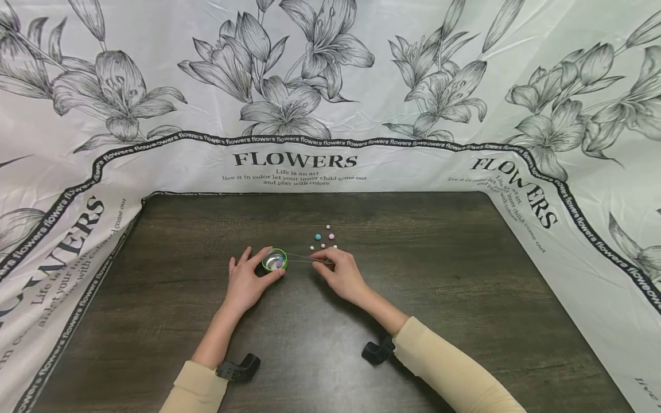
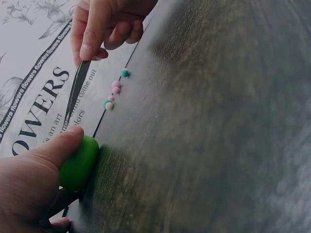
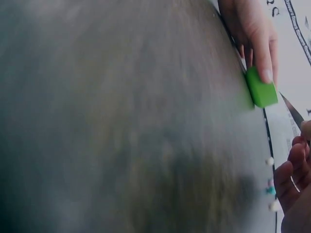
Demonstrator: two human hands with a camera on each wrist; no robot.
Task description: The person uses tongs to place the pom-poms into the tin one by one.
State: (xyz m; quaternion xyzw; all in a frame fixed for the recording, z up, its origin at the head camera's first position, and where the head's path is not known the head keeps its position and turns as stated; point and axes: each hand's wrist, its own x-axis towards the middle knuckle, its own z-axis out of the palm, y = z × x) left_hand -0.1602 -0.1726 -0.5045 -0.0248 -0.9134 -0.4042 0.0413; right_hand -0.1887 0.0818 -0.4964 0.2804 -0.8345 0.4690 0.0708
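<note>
The left hand (image 1: 249, 287) holds a green cup (image 2: 80, 165), with the thumb on one side and the fingers on the other. The cup stands on the desk (image 1: 439, 258), and some coloured content (image 1: 279, 264) is visible inside it. The right hand (image 1: 345, 278) pinches a pair of thin tweezers (image 2: 77, 92) between thumb and fingers; their tips point to the cup and are near its rim. Several small balls (image 1: 318, 236), pink, white and blue-green, lie on the desk just beyond the right hand.
</note>
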